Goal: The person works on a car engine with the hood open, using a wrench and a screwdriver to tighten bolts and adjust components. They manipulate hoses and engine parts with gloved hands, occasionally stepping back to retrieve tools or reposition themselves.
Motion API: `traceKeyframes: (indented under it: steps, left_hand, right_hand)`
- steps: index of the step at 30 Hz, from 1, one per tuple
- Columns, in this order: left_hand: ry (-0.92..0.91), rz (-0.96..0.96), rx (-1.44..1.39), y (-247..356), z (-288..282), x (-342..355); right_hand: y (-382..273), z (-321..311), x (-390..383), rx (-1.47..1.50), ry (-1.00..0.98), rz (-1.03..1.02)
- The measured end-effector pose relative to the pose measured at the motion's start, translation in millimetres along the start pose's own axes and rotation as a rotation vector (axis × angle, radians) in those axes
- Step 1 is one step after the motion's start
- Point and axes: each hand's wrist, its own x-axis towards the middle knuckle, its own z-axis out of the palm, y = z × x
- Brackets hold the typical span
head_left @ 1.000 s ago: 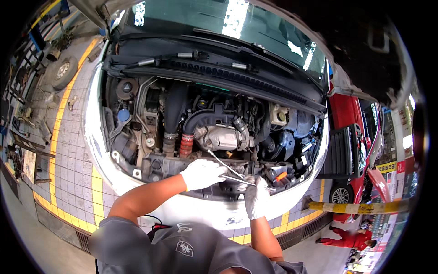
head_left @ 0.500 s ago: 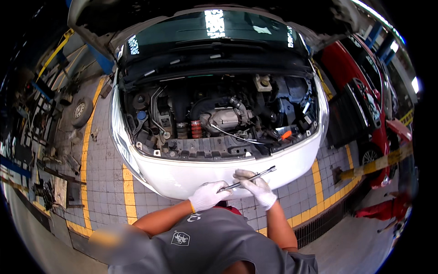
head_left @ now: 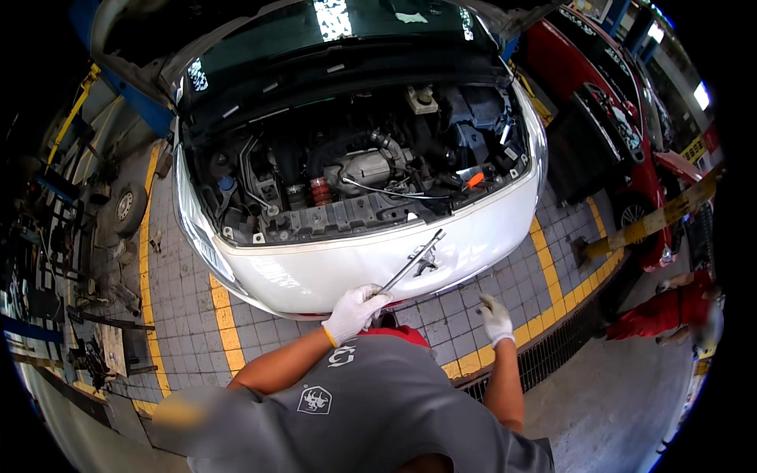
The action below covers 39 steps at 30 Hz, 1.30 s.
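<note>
My left hand [head_left: 355, 313], in a white glove, is closed around the lower end of a long silver wrench [head_left: 412, 262]. The tool slants up and to the right, its small head over the front of a white car [head_left: 315, 272]. To the right, apart from the wrench, my gloved right hand [head_left: 495, 319] hangs over the tiled floor, fingers loosely spread and nothing in them. Beyond the hands lies the car's uncovered engine bay [head_left: 363, 169], under the raised hood. A red-ringed hose [head_left: 320, 191] and an orange piece [head_left: 475, 180] show in it.
A red car [head_left: 583, 59] stands at the right, with a yellow-and-black post [head_left: 654, 227] nearby. A person in red clothing [head_left: 654, 306] is at the right edge. A loose wheel [head_left: 129, 208] lies on the left. A floor grate [head_left: 544, 355] runs behind the yellow line.
My right hand has let go of the wrench and swung away to the right. The left hand keeps the wrench, now tilted more steeply. The whole view has shifted.
</note>
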Motion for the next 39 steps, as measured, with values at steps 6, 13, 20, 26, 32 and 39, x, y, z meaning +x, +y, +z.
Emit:
traceKeyframes:
  steps: [6,13,20,26,32,39]
  left_hand:
    - [0.021,0.099,0.220,8,-14,-14]
    - [0.026,0.173,0.342,4,-25,-16]
    - [0.047,0.165,0.323,-46,-89,-39]
    - [0.704,0.089,-0.332,-56,-159,-27]
    - [0.672,0.158,-0.313,-17,-132,-5]
    - [0.798,-0.016,-0.380,-35,-101,-11]
  right_hand:
    - [-181,88,21,0.898,-0.243,-0.065]
    - [-269,151,34,1.437,-0.158,0.006]
    - [-297,23,142,1.388,0.495,-0.195]
    - [-324,32,187,-0.320,0.076,-0.418]
    - [-326,187,260,-0.841,-0.288,-0.721]
    - [-317,244,292,-0.911,-0.431,-0.777]
